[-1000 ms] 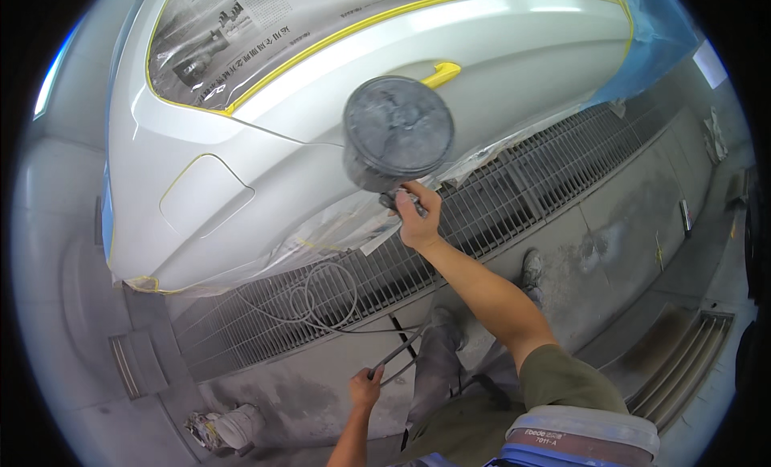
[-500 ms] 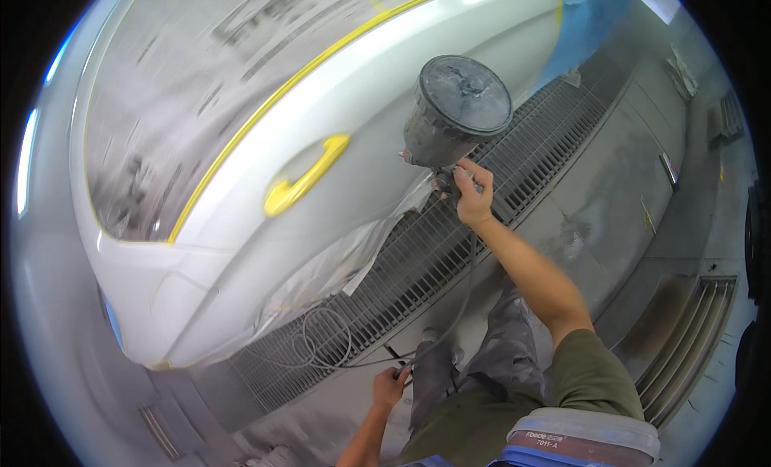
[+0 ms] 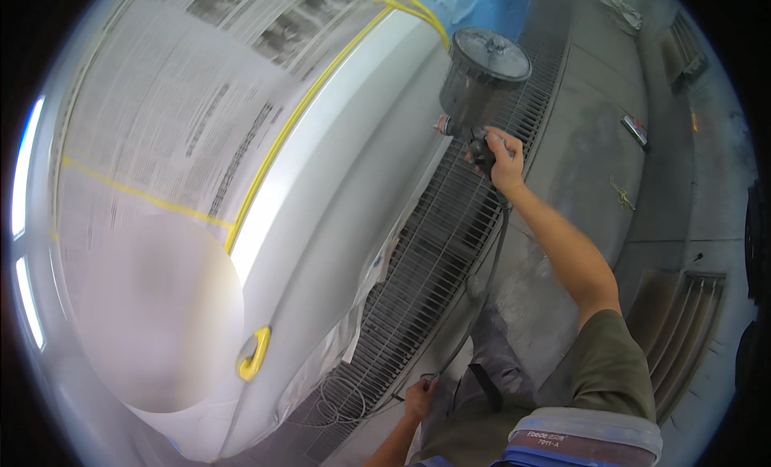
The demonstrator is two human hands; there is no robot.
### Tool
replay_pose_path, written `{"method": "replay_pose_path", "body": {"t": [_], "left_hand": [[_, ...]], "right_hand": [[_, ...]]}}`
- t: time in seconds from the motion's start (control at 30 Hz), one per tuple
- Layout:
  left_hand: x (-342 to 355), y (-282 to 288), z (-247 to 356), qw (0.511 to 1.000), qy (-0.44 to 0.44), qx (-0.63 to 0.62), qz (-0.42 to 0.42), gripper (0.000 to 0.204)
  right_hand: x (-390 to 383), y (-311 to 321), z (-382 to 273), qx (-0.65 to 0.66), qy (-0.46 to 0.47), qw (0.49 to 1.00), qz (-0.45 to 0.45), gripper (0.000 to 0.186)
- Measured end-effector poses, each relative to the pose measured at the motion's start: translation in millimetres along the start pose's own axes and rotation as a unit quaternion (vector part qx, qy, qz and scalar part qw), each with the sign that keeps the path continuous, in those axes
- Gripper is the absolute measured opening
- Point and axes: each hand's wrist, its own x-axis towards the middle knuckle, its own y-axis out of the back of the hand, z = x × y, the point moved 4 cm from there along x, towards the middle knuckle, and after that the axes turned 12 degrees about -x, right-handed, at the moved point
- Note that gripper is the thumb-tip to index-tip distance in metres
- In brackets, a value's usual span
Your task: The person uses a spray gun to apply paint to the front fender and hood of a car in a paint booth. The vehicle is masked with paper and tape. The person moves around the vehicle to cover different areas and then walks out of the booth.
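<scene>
My right hand point(image 3: 506, 160) is wrapped round the grip of a spray gun point(image 3: 480, 152), held out in front of me beside the car panel. A dark cylindrical paint cup point(image 3: 482, 81) sits on top of the gun, and its nozzle point(image 3: 443, 126) points left at the panel. From the grip the air hose point(image 3: 488, 282) runs down to my left hand point(image 3: 418, 400), whose fingers are closed on it near my leg. The pale silver-white car side point(image 3: 337, 162) has a door handle point(image 3: 254, 354) covered in yellow.
Masking paper point(image 3: 161, 106) edged with yellow tape point(image 3: 301, 106) covers the car's windows; blue film point(image 3: 502, 5) hangs at the far end. Floor grating point(image 3: 434, 234) runs along the car, with hose coils point(image 3: 341, 399) on it. Crumpled paper point(image 3: 622, 8) lies far right.
The spray gun and my right hand have moved forward along the car, and the view has shifted with me. The yellow handle now appears lower and nearer. My left hand still grips the hose.
</scene>
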Motion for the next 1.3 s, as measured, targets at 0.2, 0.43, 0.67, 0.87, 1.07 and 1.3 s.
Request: {"method": "replay_pose_path", "body": {"t": [0.2,0.43,0.67,0.87,1.07,1.3], "left_hand": [[45.7,-5.3,55.4,1.000,-0.016,-0.005,-0.011,0.052],[62.0,1.5,80.0,0.999,-0.030,-0.026,0.028,0.050],[37.0,9.4,19.9,0.990,0.021,-0.121,0.063,0.044],[-24.9,44.5,-72.3,0.990,-0.041,-0.038,0.127,0.051],[-99.6,70.6,-186.7,0.980,-0.016,-0.093,0.175,0.051],[-176.0,60.4,-287.1,0.964,-0.042,-0.145,0.218,0.052]], "right_hand": [[104.4,68.9,-11.9,-0.064,0.017,0.996,0.055,0.035],[177.1,81.9,-50.7,-0.230,0.021,0.957,0.176,0.041],[120.7,10.1,-83.1,-0.321,0.024,0.933,0.160,0.046],[-18.3,-78.4,-99.0,-0.257,-0.040,0.963,0.064,0.047],[-176.0,-182.5,-120.7,-0.209,-0.043,0.977,-0.023,0.046],[-329.8,-305.0,-139.2,-0.233,-0.055,0.960,-0.145,0.047]]}}
